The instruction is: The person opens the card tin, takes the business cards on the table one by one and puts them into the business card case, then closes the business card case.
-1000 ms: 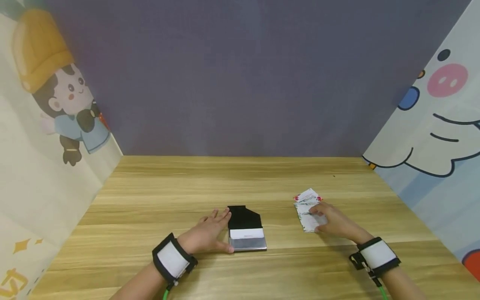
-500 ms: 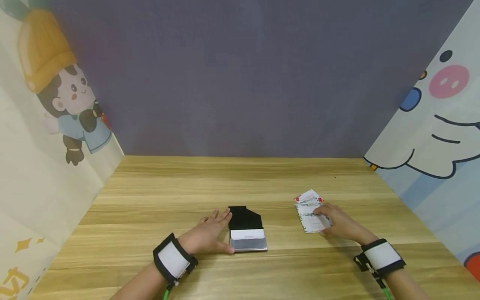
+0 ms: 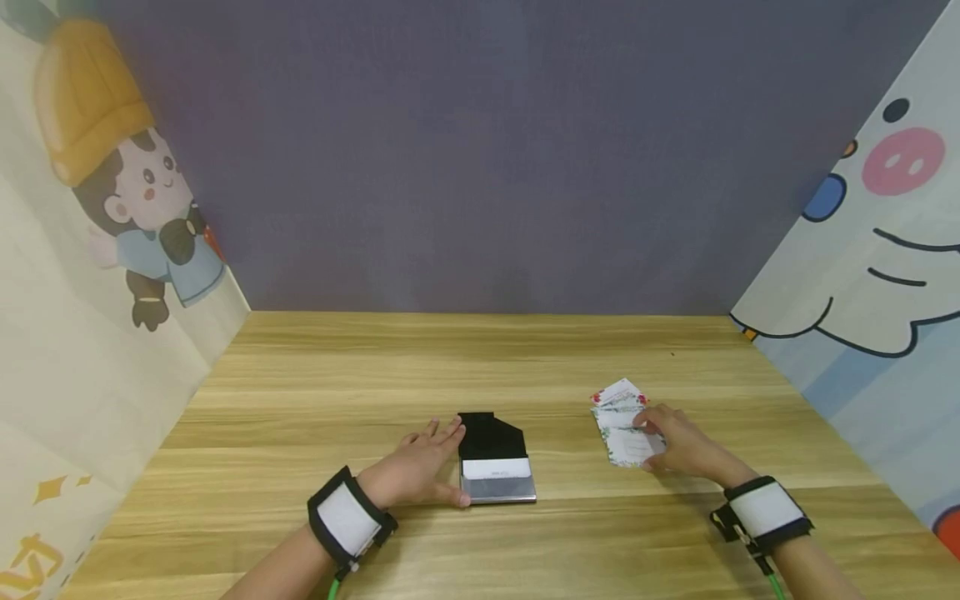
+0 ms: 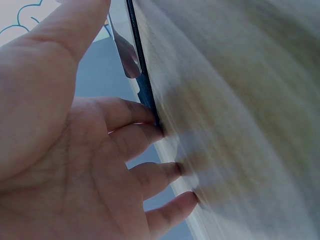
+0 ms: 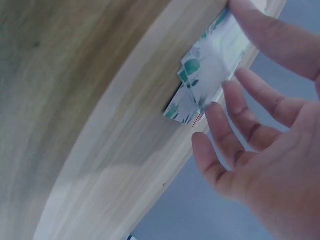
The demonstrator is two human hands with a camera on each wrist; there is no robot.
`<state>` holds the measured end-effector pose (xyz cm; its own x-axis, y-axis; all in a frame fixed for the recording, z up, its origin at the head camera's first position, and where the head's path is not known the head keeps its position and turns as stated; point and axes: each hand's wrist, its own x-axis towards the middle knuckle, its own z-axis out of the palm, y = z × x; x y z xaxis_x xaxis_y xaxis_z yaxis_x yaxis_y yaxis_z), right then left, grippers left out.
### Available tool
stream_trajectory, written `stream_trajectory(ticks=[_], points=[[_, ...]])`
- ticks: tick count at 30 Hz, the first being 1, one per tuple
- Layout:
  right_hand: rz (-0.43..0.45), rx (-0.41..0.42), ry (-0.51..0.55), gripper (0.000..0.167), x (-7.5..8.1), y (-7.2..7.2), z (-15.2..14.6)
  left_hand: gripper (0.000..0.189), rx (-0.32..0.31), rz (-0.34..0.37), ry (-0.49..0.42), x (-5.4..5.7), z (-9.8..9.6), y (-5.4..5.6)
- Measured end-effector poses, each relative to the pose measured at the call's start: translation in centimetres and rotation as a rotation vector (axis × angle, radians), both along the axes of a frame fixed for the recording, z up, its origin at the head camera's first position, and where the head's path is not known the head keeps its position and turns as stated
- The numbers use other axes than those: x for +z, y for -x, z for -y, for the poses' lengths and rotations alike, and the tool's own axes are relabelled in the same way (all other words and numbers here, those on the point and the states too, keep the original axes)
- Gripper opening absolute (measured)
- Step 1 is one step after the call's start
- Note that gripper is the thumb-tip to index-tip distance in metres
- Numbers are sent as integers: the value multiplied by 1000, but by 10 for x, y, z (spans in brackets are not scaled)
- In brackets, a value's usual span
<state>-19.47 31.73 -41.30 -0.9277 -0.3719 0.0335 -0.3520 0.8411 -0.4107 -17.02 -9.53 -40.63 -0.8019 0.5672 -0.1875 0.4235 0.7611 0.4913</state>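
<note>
An opened card case (image 3: pixel 495 454) lies on the table, its black flap folded back and its metal front part nearest the person. White cards (image 3: pixel 495 468) show inside it. My left hand (image 3: pixel 420 467) rests beside it with fingers spread, fingertips and thumb touching its left edge. To the right, several floral printed cards (image 3: pixel 618 417) lie overlapping in a fanned column. My right hand (image 3: pixel 678 446) holds the nearest card (image 3: pixel 628 446) by its right side, between thumb and fingers. In the right wrist view, this floral card (image 5: pixel 215 60) lies over another one.
Both hands work on a wooden table (image 3: pixel 360 358). A grey panel (image 3: pixel 480 167) stands at its back edge. Cartoon-printed side walls (image 3: pixel 112 350) rise left and right. Each wrist wears a strap, such as the right strap (image 3: pixel 765 510), with a green cable below.
My right hand has shifted slightly right, and the nearest card has slid a little right with it, out from the others. The left hand and card case keep their place.
</note>
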Motion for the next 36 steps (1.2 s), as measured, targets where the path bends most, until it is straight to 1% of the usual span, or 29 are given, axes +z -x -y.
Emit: stream_trajectory(ticks=[5,8,11,16,19,24,29,33,36], points=[[1,-55,-9,51,0,-3,2,100,4,3,7,0,-1,-1],[-29,-65,-16,47,-1,-3,3,100,5,0,9,1,-1,0],[-47,-45,-10,38,-1,-2,3,100,6,-5,12,1,-1,0],[-45,23,31,18,0,1,3,101,5,-12,20,0,-1,1],[-67,50,66,12,0,0,6,101,4,-12,18,-1,0,1],[-125,52,93,13,4,-1,20,101,5,-9,16,-2,0,1],[-182,82,115,14,9,0,38,101,9,-6,18,-1,0,1],[-201,120,151,15,11,1,52,101,8,-7,13,0,0,0],[-196,140,181,15,13,2,63,101,6,-11,9,0,0,0]])
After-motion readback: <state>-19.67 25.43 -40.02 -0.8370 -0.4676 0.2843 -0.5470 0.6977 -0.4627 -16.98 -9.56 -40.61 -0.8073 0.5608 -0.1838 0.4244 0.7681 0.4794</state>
